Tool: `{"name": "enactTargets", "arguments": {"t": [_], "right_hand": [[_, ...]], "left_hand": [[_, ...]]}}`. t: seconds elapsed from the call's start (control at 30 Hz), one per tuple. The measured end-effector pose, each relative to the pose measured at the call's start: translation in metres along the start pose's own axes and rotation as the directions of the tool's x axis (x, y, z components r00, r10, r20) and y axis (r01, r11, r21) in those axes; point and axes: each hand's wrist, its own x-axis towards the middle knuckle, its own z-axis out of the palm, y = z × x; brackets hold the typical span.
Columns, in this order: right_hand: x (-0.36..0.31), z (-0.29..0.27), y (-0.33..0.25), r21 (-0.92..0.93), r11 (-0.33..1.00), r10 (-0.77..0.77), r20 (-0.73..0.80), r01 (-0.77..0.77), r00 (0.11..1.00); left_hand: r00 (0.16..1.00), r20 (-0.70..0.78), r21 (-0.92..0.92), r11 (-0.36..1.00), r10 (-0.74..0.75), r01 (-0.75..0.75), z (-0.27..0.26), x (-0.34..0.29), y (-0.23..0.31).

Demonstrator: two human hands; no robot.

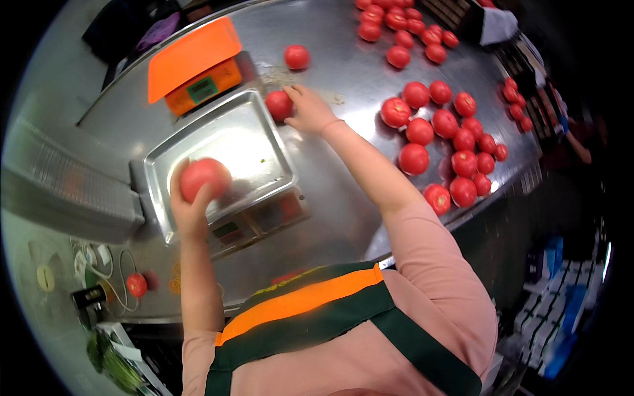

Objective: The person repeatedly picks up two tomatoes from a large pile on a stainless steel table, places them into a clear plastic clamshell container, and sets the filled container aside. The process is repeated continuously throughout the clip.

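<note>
My left hand point(190, 210) is wrapped round a large red tomato point(210, 178), slightly blurred, above a shallow metal tray point(288, 153). The tray rests on a steel box with a small display point(228, 231), which looks like a scale. Beyond the tray's right corner, my right hand point(309, 111) has its fingers round a second tomato point(278, 105) at the steel table. A third tomato point(296, 57) lies apart, a little farther off.
Many tomatoes point(444, 123) spread over the right of the steel table point(337, 198), with more point(398, 57) at the far side. An orange scale point(198, 59) stands behind the tray. Stacked clear trays point(66, 178) rise at left. One tomato point(137, 284) sits near a cable.
</note>
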Motion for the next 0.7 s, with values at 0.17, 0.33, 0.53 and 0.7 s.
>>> {"name": "enactTargets", "arguments": {"t": [0.17, 0.33, 0.53, 0.7], "right_hand": [[0.035, 0.034, -0.005, 0.024, 0.984, 0.176, 0.082, -0.179, 0.981], [0.015, -0.006, -0.001, 0.313, 0.941, 0.241, -0.361, -0.126, 0.901], [-0.014, -0.045, -0.132, 0.098, 0.938, -0.324, -0.088, 0.331, 0.942], [-0.065, -0.032, -0.134, 0.086, 0.978, -0.178, -0.142, 0.192, 0.974]], "left_hand": [[0.912, 0.050, 0.688, 0.647, 0.408, -0.328, -0.008, 0.019, -0.026], [0.930, 0.067, 0.713, 0.635, 0.360, -0.297, -0.010, -0.008, -0.039], [0.927, 0.152, 0.656, 0.666, 0.343, -0.354, -0.032, -0.013, -0.027], [0.704, 0.131, 0.829, 0.313, 0.699, -0.464, -0.148, 0.072, 0.102]]}}
